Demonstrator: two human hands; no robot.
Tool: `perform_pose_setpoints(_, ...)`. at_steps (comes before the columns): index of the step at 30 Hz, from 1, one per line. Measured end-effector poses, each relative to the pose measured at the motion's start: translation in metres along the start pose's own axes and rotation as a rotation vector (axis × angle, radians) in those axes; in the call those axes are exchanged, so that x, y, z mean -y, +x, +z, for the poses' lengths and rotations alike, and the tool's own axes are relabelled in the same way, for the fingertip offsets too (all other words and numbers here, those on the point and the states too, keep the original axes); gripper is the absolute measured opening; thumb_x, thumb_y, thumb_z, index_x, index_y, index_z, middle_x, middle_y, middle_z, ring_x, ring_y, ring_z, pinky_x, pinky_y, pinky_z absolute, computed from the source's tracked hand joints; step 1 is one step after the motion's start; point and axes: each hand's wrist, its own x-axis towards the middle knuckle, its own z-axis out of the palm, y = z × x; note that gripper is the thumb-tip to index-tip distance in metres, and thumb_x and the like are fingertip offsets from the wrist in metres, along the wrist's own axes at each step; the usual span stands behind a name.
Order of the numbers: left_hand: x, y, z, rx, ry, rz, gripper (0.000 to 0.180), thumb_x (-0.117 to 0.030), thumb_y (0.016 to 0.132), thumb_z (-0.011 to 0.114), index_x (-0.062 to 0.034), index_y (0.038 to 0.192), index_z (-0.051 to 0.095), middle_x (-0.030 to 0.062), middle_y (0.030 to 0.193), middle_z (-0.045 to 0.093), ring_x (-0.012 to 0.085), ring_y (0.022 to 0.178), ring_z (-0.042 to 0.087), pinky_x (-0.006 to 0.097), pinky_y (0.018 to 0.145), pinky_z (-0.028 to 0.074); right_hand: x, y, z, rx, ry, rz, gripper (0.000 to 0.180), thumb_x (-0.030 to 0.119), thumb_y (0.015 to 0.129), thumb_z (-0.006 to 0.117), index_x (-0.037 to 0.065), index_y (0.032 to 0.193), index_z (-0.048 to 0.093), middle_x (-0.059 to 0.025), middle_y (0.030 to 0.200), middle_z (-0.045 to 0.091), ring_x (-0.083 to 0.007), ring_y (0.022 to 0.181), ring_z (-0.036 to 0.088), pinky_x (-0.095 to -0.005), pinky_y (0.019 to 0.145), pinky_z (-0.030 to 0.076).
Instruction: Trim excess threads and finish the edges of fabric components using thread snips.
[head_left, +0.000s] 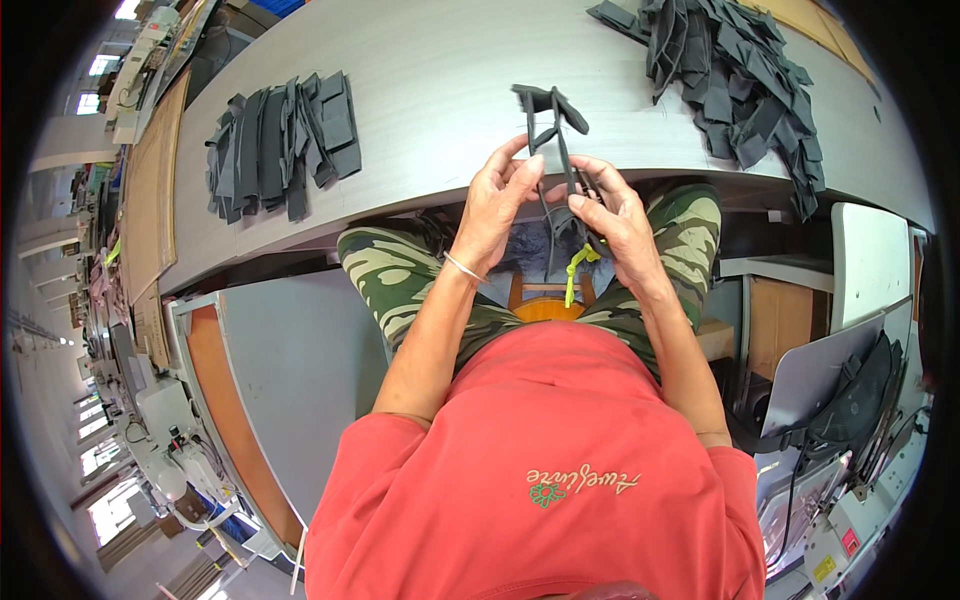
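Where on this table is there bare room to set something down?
The broadest bare patch of table lies between the left stack and the held strips; a narrower one separates these from the right heap. Both piles' spots are crowded.

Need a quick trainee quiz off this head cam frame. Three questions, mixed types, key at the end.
1. Multiple choice: what do the left hand and right hand hold?
A) a cardboard sheet
B) dark fabric strips
C) a white tray

2. True or false: on the table, the right-side pile lies in a neater row than the left-side pile.

3. Fill in: the yellow-green cord hangs nearest to the person's ____ hand.

Key:
1. B
2. False; the left-side pile is laid in a row, the right-side pile is a jumbled heap.
3. right
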Motion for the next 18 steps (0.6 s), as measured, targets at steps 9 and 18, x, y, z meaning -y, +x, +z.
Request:
perform_pose_setpoints(9,-0.005,0.015,-0.001,0.019,-0.127,-0.011,0.042,-0.012,0.083,0.068,-0.0010,0.114,0.041,0.0134,0.093,0.063,0.0196,0.080,0.063,0.029,0.071,0.051,-0.015,0.008,-0.001,-0.089,-0.075,-0.066,0.024,0.016,0.090,0.059,-0.001,0.107,0.059,-0.0038,0.094,0.064,-0.0082,0.087,0.057,-0.0243,0.079,0.043)
perform_pose_setpoints(18,0.000,0.038,0.005,0.073,-0.001,-0.012,0.040,-0.009,0.082,0.067,0.0034,0.109,0.040,0.0226,0.104,0.063,0.0257,0.090,0.066,0.035,0.082,0.053,-0.013,0.020,-0.023,-0.376,-0.978,-0.170,0.022,0.028,0.086,0.061,0.006,0.083,0.061,-0.0148,0.057,0.052,-0.0295,0.056,0.057,-0.0399,0.056,0.042)
